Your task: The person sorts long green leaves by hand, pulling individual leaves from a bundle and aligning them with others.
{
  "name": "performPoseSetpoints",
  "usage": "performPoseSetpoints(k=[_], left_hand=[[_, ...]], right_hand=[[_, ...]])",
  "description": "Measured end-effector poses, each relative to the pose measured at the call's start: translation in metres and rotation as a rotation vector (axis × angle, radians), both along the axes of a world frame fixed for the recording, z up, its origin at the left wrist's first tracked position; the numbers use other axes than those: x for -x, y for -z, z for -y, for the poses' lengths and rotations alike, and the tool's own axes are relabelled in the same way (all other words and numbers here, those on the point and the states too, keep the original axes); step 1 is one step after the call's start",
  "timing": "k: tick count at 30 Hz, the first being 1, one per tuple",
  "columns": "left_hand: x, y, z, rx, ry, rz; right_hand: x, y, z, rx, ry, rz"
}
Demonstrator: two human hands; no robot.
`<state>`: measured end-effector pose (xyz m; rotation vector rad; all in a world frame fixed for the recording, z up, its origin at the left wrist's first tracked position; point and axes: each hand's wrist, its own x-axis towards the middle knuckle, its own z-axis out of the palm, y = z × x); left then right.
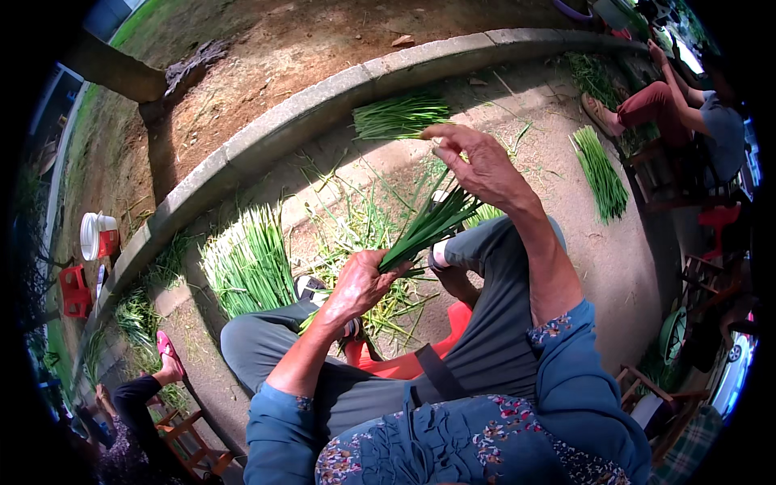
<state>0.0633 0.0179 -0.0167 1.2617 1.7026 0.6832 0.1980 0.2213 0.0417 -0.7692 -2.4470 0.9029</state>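
Observation:
My left hand (364, 282) grips a bunch of long green chives (427, 227) in front of my knees, the leaves slanting up to the right. Over the far ends of that bunch hangs my right hand (485, 163), its thumb and forefinger apart, with nothing clearly held between them. Beyond its fingertips, a heap of chives (400, 116) lies by the kerb. A larger pile of chives (248, 264), pale ends facing away from me, rests left of my feet. Loose trimmings and yellowed leaves (339, 242) are strewn between my shoes.
A low concrete kerb (303, 109) curves past a dirt bed. Another chive bundle (600, 176) lies to the right, near a seated person (673, 115). At lower left another person (130, 436) sits by a wooden chair (182, 439). A red stool (76, 291) and white bucket (97, 236) stand left.

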Motion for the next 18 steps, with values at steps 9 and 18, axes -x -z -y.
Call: performPoseSetpoints(k=[9, 18], left_hand=[[-0.001, -0.002, 0.001, -0.001, 0.015, 0.017], [0.0, -0.004, -0.001, 0.052, 0.0, 0.047]], right_hand=[[-0.006, 0.011, -0.001, -0.125, -0.184, 0.266], [0.006, 0.015, 0.012, -0.22, 0.039, 0.272]])
